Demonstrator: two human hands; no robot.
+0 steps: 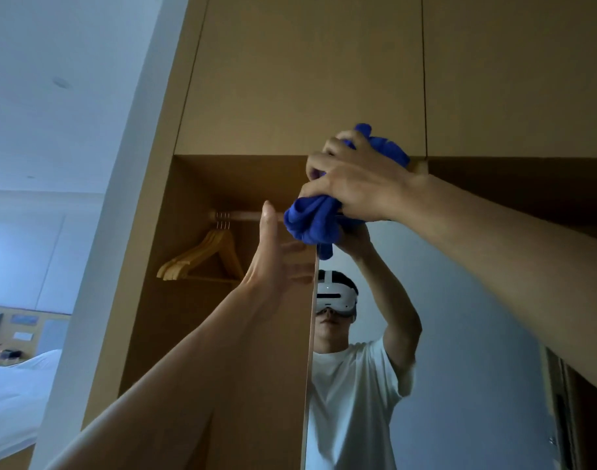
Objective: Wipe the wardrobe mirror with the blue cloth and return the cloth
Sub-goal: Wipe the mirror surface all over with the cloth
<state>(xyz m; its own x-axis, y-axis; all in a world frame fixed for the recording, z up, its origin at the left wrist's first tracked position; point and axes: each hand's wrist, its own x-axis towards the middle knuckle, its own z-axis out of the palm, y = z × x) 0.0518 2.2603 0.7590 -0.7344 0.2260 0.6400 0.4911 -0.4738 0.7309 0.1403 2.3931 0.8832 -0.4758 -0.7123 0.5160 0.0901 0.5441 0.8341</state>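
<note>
Both my arms reach up; my right hand curls round the blue cloth; my left hand is flat and straight.

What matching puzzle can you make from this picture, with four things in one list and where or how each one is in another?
Things:
1 blue cloth
2 hangers
3 left hand
4 bed

Places or states:
a on the rail
b open, by the edge of the mirror
c far left, white
d bunched in the right hand

Pairs: 1-d, 2-a, 3-b, 4-c.
</note>
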